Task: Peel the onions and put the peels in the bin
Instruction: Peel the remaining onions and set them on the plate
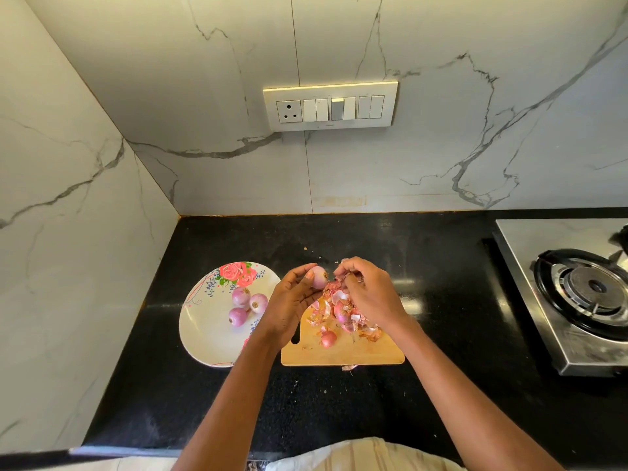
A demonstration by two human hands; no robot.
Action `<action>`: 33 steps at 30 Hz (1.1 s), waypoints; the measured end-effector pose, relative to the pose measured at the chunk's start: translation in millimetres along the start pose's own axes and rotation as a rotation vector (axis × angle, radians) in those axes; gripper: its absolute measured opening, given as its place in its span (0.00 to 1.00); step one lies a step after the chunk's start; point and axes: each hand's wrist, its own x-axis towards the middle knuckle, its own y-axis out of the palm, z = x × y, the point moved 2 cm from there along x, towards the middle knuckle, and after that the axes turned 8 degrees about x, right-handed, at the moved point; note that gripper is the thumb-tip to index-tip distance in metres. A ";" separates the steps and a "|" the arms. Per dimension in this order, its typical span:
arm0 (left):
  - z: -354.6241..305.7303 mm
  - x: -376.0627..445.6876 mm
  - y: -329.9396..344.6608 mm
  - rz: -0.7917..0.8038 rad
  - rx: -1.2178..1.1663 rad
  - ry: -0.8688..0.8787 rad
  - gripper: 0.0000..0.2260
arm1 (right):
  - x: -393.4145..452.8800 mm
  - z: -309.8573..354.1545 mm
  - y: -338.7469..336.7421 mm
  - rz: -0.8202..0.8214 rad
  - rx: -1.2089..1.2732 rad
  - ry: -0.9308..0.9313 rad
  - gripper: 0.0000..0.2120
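Black stone counter point(210, 396) runs under a marble-veined wall, with a switch panel point(329, 106) above and a steel gas stove point(577, 294) at the right edge. On the counter sit a flowered plate point(207, 321) and, just beside it, a wooden cutting board point(343, 351).

Above the far end of the board, the left hand point(289, 304) holds a peeled onion point(318, 277), thumb and fingertips curled round it. The onion's long axis lies roughly sideways, with its brownish root end pointing right toward the other hand. The right hand point(370, 294) is close beside it, fingers bent and pinching bits of peel; how tight that pinch is I cannot tell.

A heap of onion peels point(334, 309) lies on the board under the right hand, with at least one more onion partly buried in it. An unpeeled small onion point(328, 338) rests on the board nearer the person. Three peeled onions point(245, 304) lie together on the plate, touching or nearly so. One scrap of peel point(349, 367) lies at the near edge of the board.
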 end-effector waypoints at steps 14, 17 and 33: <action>16.3 0.8 -9.0 -0.095 -0.059 -0.074 0.11 | -5.2 -10.6 9.7 0.253 0.037 0.108 0.28; 24.3 -3.4 -7.0 -0.084 0.038 -0.052 0.13 | -9.2 -11.6 21.4 0.250 0.043 0.076 0.26; 56.1 -34.1 -85.9 -0.465 0.089 -0.159 0.10 | -1.7 -1.5 101.2 0.384 -0.039 0.150 0.16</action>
